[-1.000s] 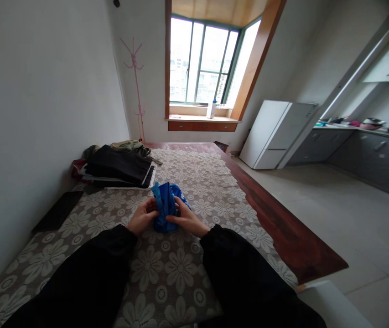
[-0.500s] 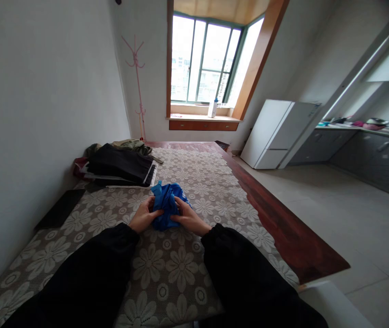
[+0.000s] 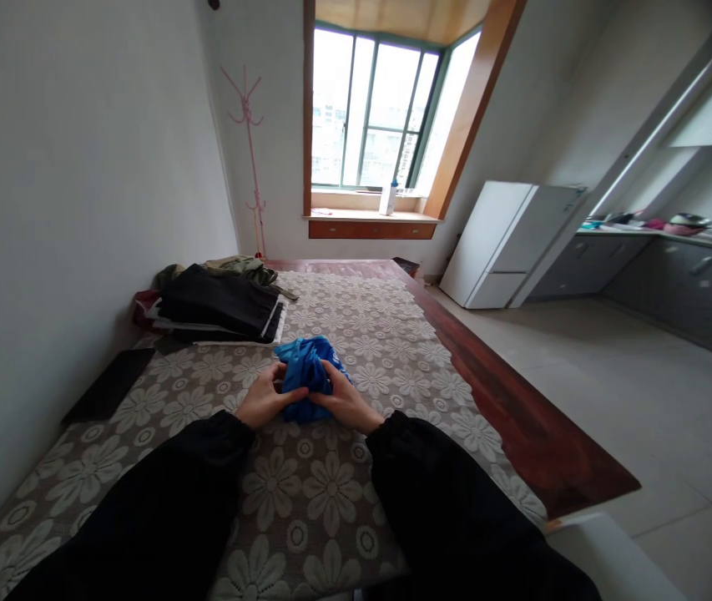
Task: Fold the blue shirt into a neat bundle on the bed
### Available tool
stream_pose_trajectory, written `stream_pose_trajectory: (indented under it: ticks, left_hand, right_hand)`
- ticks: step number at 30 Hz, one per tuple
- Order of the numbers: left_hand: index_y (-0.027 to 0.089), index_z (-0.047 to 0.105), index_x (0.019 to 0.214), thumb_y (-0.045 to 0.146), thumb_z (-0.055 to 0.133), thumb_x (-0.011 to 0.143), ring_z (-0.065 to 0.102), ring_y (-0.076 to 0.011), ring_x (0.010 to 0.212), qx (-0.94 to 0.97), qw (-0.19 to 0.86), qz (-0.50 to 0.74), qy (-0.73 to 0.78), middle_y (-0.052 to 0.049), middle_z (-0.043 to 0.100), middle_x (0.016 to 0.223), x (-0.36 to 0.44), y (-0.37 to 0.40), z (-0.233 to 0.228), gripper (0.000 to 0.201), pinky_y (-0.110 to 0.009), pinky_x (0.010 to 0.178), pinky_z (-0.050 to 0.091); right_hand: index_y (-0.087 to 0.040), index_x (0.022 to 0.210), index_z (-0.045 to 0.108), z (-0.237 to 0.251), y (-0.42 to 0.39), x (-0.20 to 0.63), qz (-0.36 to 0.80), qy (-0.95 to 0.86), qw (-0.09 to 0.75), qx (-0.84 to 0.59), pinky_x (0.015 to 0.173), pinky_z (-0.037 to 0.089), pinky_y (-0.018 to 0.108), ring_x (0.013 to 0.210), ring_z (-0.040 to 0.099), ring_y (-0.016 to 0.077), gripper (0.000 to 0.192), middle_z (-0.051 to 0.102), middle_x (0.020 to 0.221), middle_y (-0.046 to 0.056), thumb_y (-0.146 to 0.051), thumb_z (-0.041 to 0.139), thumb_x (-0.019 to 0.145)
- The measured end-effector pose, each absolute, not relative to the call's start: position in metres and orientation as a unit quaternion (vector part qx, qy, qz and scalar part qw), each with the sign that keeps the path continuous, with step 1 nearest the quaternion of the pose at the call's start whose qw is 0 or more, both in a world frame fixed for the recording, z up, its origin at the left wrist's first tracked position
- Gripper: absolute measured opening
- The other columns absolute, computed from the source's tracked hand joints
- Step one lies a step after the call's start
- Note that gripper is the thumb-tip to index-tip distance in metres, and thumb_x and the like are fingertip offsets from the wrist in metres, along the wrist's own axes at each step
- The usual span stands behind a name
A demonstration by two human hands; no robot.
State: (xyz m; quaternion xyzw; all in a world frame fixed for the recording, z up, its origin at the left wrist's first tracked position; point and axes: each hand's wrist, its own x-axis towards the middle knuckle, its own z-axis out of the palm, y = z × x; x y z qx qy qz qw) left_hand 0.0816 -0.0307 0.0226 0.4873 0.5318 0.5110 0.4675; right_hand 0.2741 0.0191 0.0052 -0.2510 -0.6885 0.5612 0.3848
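Observation:
A bunched blue cloth (image 3: pixel 305 367) lies on the flower-patterned table cover (image 3: pixel 305 492) in front of me. My left hand (image 3: pixel 263 398) grips its left side, fingers curled into the fabric. On the right side my right hand (image 3: pixel 344 401) holds the cloth too, with its fingers pressed into the folds. Both hands meet at the lower part of the bundle. Black sleeves cover both my arms.
A stack of dark folded clothes (image 3: pixel 218 305) sits at the far left of the table by the wall. A dark flat object (image 3: pixel 110 384) lies at the left edge. The wooden table rim (image 3: pixel 518 409) runs along the right. A white fridge (image 3: pixel 506 242) stands beyond.
The blue cloth has been pressed lower and more compact between my hands, and my fingers have closed in toward each other over it.

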Motion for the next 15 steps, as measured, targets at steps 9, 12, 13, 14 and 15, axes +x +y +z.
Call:
stream_pose_trajectory:
  ticks: [9, 12, 13, 14, 15]
  left_hand:
    - [0.02, 0.071, 0.09, 0.006, 0.071, 0.057, 0.065, -0.0198, 0.064, 0.336, 0.517, 0.584, 0.528, 0.0, 0.073, 0.072, 0.054, -0.013, 0.001, 0.035, -0.028, 0.059, 0.05]
    - [0.02, 0.069, 0.082, 0.012, 0.069, 0.061, 0.064, -0.0179, 0.059, 0.318, 0.505, 0.584, 0.55, 0.002, 0.069, 0.064, 0.042, -0.008, 0.0, 0.022, -0.027, 0.057, 0.051]
    - [0.019, 0.07, 0.084, 0.016, 0.072, 0.063, 0.067, -0.0193, 0.062, 0.314, 0.501, 0.58, 0.559, 0.001, 0.07, 0.066, 0.04, -0.007, 0.001, 0.021, -0.029, 0.06, 0.053]
    - [0.019, 0.07, 0.088, 0.02, 0.075, 0.065, 0.07, -0.0213, 0.068, 0.313, 0.497, 0.575, 0.569, -0.001, 0.073, 0.07, 0.038, -0.006, 0.002, 0.024, -0.031, 0.064, 0.056]
    - [0.018, 0.07, 0.092, 0.025, 0.08, 0.065, 0.073, -0.0235, 0.074, 0.315, 0.49, 0.57, 0.58, -0.003, 0.075, 0.075, 0.037, -0.006, 0.004, 0.029, -0.033, 0.07, 0.058]
  right_hand:
    - [-0.024, 0.117, 0.062, -0.001, 0.041, 0.284, 0.616, -0.562, 0.437, -0.338, 0.058, 0.044, 0.025, 0.07, 0.055, 0.0165, 0.059, 0.065, 0.088, -0.001, -0.017, 0.054, 0.059]
    - [-0.023, 0.118, 0.061, -0.003, 0.055, 0.296, 0.62, -0.539, 0.433, -0.371, 0.051, 0.037, 0.023, 0.063, 0.049, 0.0146, 0.063, 0.061, 0.082, -0.002, -0.019, 0.051, 0.056]
    - [-0.023, 0.117, 0.061, -0.003, 0.059, 0.3, 0.619, -0.541, 0.428, -0.377, 0.05, 0.035, 0.023, 0.062, 0.048, 0.0144, 0.062, 0.06, 0.08, -0.003, -0.019, 0.051, 0.056]
    - [-0.023, 0.116, 0.062, -0.003, 0.062, 0.303, 0.616, -0.545, 0.424, -0.379, 0.05, 0.035, 0.023, 0.062, 0.048, 0.0144, 0.061, 0.059, 0.079, -0.003, -0.02, 0.051, 0.056]
    - [-0.023, 0.114, 0.062, -0.003, 0.064, 0.305, 0.612, -0.55, 0.422, -0.381, 0.051, 0.035, 0.023, 0.063, 0.048, 0.0147, 0.059, 0.059, 0.079, -0.003, -0.02, 0.052, 0.056]
